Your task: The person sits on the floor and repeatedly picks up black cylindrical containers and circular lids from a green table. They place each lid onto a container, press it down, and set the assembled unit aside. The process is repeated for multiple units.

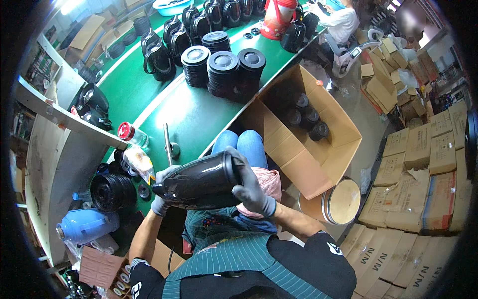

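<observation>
Head view — black container (pixel 201 182) lies sideways, the left grip (pixel 160 203) clasping one end — the right grip (pixel 251 188) clasping the rimmed other.

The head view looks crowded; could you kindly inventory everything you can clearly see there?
Black vessel: one, glossy black, centre
Table: one, green, ahead
Disc stacks: four, black, mid-table
Jugs: several, black, table's far part
Bucket: one, red, table's far end
Rod: one, silver, on the table
Jar: one, clear with red lid, left of the rod
Ribbed stack: one, black, left side
Basin: at least one, blue, top edge
Container: one, blue, lower left
Open box: one, brown, right of centre
Drum: one, brown with pale top, beside the box
Cartons: many, brown, right side
Cloth: one, pink, near centre
Co-worker: one, white top, upper right
Left hand: one, grey-gloved, vessel's left end
Right hand: one, grey-gloved, vessel's rimmed end
</observation>
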### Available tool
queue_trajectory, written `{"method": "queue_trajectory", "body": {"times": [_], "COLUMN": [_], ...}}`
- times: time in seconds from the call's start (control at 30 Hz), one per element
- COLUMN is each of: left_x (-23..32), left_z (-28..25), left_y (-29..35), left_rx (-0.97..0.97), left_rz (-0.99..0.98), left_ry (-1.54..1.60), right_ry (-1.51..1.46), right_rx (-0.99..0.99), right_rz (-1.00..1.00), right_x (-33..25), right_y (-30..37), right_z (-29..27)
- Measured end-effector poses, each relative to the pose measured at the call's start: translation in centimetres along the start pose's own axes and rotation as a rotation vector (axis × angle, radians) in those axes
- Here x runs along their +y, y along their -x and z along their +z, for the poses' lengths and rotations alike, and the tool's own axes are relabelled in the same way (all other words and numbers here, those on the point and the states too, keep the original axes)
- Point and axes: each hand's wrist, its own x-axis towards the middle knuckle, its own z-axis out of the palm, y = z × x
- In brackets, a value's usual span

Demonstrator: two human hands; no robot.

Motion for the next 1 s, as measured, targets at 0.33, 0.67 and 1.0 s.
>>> {"method": "queue_trajectory", "body": {"times": [0.33,0.67,1.0], "left_x": [-2.4,5.7,8.1], "left_z": [1.5,-1.7,0.5], "left_y": [1.7,-0.3,0.5], "left_rx": [0.042,0.279,0.372], "left_rz": [-0.098,-0.026,0.364], "left_ry": [0.39,0.017,-0.383], "right_ry": [-0.215,-0.023,-0.129], "right_rx": [-0.103,-0.286,-0.196], "right_rz": [0.154,0.376,0.26], "right_x": [1.7,2.6,-2.2], "right_y": [-1.4,0.6,-4.6], "right_z": [-1.4,-4.3,-1.5]}}
